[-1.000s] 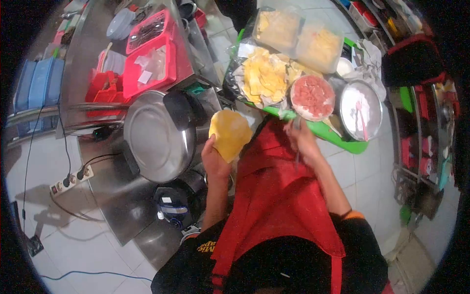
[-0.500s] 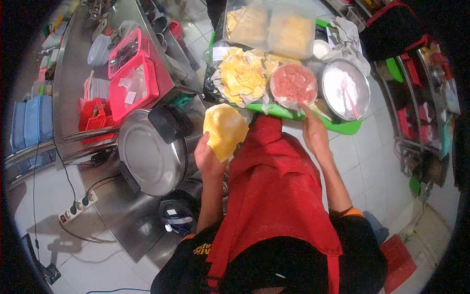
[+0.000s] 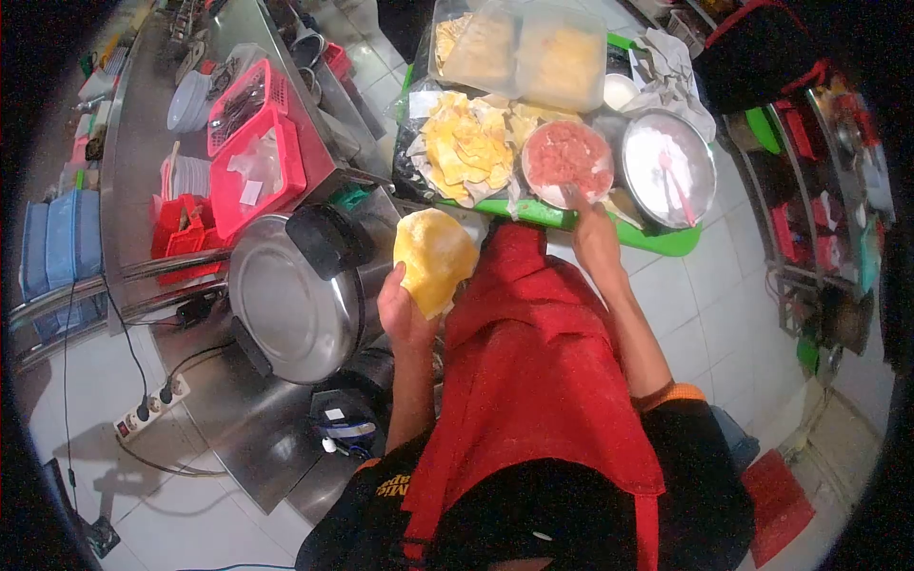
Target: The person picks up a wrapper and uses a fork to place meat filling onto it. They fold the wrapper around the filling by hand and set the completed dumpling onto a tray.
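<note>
A stack of yellow dough sheets (image 3: 436, 257), dusted white on top, rests in my left hand (image 3: 404, 303), which is closed around its lower left edge. My right hand (image 3: 592, 233) reaches over the near rim of a round bowl of pink minced filling (image 3: 569, 157). Its fingertips touch the filling, and whether they hold a small tool or some filling is too small to tell. Left of the bowl lies a pile of loose yellow sheets (image 3: 466, 143) on paper. On the right, a metal bowl (image 3: 705, 181) holds white powder and a pink spoon (image 3: 676, 186).
A green tray (image 3: 681, 242) carries the food, with lidded plastic containers (image 3: 562, 62) at its back. At left stand a large steel pot (image 3: 290, 297) and a steel counter with pink baskets (image 3: 228, 205). A power strip (image 3: 152, 404) lies at lower left. Shelves line the right.
My right hand has moved left and slightly up, further over the pink filling. My left hand and its dough sheets are nearly where they were.
</note>
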A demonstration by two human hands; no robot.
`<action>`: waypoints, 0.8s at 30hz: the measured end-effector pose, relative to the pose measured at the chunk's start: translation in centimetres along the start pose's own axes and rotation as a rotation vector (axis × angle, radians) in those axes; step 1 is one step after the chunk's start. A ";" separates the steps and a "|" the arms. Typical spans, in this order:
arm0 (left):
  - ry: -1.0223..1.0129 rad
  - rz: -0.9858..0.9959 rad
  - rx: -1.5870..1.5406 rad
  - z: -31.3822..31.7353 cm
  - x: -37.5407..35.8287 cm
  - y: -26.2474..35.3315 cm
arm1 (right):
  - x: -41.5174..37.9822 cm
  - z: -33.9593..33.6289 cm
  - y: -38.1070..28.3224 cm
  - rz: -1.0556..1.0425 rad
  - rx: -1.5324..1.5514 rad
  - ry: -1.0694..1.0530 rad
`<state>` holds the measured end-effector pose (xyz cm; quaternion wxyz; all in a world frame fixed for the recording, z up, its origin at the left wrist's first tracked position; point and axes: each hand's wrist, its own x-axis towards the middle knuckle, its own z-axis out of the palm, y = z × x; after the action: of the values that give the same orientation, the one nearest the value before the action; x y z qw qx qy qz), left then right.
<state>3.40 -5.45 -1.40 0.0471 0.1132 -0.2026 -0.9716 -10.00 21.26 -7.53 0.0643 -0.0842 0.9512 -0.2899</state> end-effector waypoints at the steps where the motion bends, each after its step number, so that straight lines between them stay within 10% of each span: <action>1: -0.002 -0.003 -0.001 -0.1 -0.1 -0.2 | -0.1 0.3 0.3 0.003 -0.002 0.003; 13: -0.033 -0.031 0.008 0.4 0.1 -0.2 | 0.1 1.8 0.3 -0.137 0.147 0.018; 24: 0.052 -0.063 -0.029 0.9 0.5 -0.5 | 0.6 0.7 3.3 0.178 0.318 -0.118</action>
<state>2.72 -4.69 -0.96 0.0231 0.1440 -0.1836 -0.9721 -10.90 23.40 -10.01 0.1579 -0.0054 0.8917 -0.4242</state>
